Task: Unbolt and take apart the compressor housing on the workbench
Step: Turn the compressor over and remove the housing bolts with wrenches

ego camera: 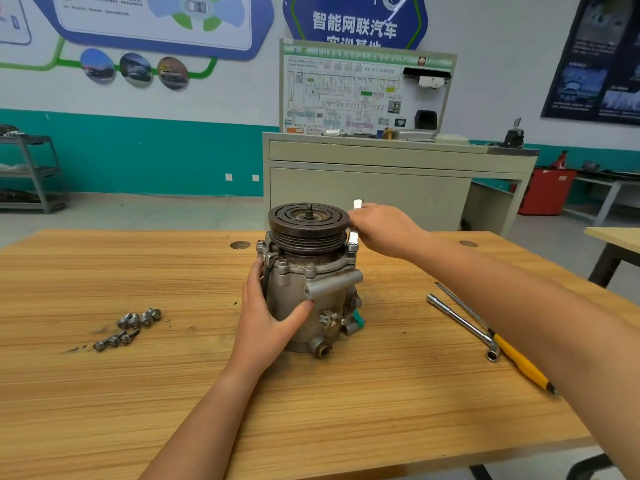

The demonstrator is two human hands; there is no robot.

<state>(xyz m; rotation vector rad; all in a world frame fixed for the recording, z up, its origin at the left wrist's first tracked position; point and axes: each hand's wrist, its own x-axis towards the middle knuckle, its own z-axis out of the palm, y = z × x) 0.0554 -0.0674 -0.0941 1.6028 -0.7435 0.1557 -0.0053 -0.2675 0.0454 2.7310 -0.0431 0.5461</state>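
The grey metal compressor (pixel 322 299) stands upright in the middle of the wooden workbench (pixel 138 393), its dark grooved pulley (pixel 308 225) on top. My left hand (pixel 268 313) grips the housing's left side, thumb across the front. My right hand (pixel 381 228) holds a shiny socket tool (pixel 354 233) upright beside the pulley. The tool's lower end sits on a bolt (pixel 352 247) on the right of the flange. Other bolts (pixel 282 262) stand in the flange's front edge.
Several loose bolts (pixel 128 327) lie on the bench to the left. An L-shaped socket wrench (pixel 464 323) and a yellow-handled screwdriver (pixel 516 358) lie on the right, under my right forearm. A grey training cabinet (pixel 381 174) stands behind the bench.
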